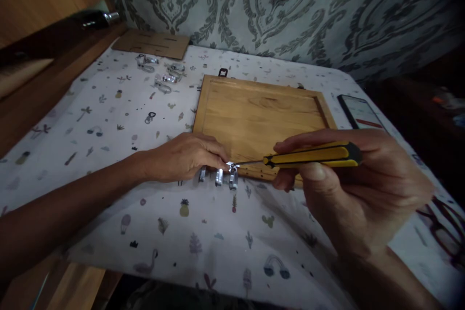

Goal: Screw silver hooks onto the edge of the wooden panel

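Observation:
My right hand [348,189] is closed around a yellow and black screwdriver [312,156], its thin shaft pointing left. The tip meets a shiny metal hook [233,180] at the near edge of a framed wooden board [261,111]. From the left, my left hand [191,155] reaches over the board's near left corner, its fingers closed with their tips at the top of that hook. Two more hooks, one of them a metal hook [219,178], line the same edge. Small dark holes run along the edge to the right. My left fingers hide part of the hook's mounting.
Several loose metal hooks [170,75] lie at the back left, near a slotted cardboard piece [152,42]. A small metal part [150,117] lies on the patterned tablecloth [109,189]. A phone [361,112] sits right of the board; eyeglasses [445,227] rest at the right edge.

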`<state>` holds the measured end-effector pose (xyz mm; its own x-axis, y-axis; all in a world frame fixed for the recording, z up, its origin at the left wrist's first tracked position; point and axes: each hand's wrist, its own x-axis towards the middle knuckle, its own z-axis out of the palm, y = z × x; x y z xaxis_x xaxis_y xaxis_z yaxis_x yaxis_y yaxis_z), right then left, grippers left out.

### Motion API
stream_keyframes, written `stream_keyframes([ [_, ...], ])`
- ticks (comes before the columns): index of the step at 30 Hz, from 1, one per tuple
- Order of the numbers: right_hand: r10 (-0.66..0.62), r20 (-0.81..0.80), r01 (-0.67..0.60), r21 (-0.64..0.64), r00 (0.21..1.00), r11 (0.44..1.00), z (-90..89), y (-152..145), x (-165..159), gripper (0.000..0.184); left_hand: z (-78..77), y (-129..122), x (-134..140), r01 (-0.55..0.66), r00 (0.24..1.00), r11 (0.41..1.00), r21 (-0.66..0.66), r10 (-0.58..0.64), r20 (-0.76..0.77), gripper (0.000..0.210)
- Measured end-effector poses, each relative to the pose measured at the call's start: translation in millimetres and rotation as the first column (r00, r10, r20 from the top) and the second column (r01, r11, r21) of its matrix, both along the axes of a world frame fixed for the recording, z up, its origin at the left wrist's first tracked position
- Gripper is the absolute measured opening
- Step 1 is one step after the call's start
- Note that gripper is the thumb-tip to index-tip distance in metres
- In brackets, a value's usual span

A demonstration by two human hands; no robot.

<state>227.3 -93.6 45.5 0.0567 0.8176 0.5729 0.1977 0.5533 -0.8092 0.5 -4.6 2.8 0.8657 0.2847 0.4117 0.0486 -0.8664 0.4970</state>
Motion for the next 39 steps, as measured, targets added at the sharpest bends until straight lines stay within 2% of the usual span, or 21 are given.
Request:
stream_keyframes([
  [4, 0.014, 0.061, -0.014, 0.005, 0.998, 1.000, -0.4, 0.5, 1.8, 0.025, 0.9, -0.5, 0.4, 0.000, 1.000, 1.000, -0.001, 0.000, 0.000, 0.021],
  [10, 0.018, 0.011, -0.019, 0.023, 1.000, 1.000, 2.0, 2.6, 0.1, 0.008, 0.2, -0.4, -0.2, -0.013, 1.000, 1.000, -0.004, 0.013, -0.013, 0.022],
  [15, 0.012, -0.021, -0.012, 0.004, 1.000, 1.000, 1.8, 2.9, 0.4, 0.015, -0.9, 0.6, -0.9, -0.018, 1.000, 1.000, 0.007, 0.018, -0.021, 0.026],
  [18, 0.034, -0.044, -0.035, -0.006, 0.998, 0.999, 1.1, 3.4, 0.3, 0.015, -0.9, 0.8, -0.6, -0.015, 1.000, 1.000, -0.002, 0.015, -0.022, 0.027],
  [22, 0.102, -0.052, -0.102, -0.011, 0.993, 0.995, -0.4, 4.0, 1.4, 0.027, -0.8, 0.8, -0.6, -0.006, 1.000, 1.000, -0.004, 0.006, -0.019, 0.029],
  [24, 0.123, -0.033, -0.124, -0.004, 0.992, 0.992, -0.4, 4.0, 2.3, 0.024, -0.9, 0.7, -0.7, -0.004, 1.000, 1.000, 0.001, 0.004, -0.014, 0.027],
  [28, 0.074, -0.023, -0.074, 0.015, 0.997, 0.997, 1.5, 3.7, 3.0, 0.014, -1.4, 0.6, -0.9, -0.010, 1.000, 1.000, 0.005, 0.010, -0.008, 0.030],
  [34, 0.069, -0.058, -0.068, 0.019, 0.996, 0.998, 1.0, 5.2, 2.1, 0.014, -1.1, 0.2, -0.6, -0.006, 1.000, 1.000, -0.013, 0.006, -0.009, 0.029],
  [39, 0.074, -0.051, -0.075, -0.004, 0.996, 0.997, -0.5, 4.7, 2.7, 0.027, 0.2, -0.5, -0.2, -0.007, 1.000, 1.000, -0.019, 0.007, -0.027, 0.026],
])
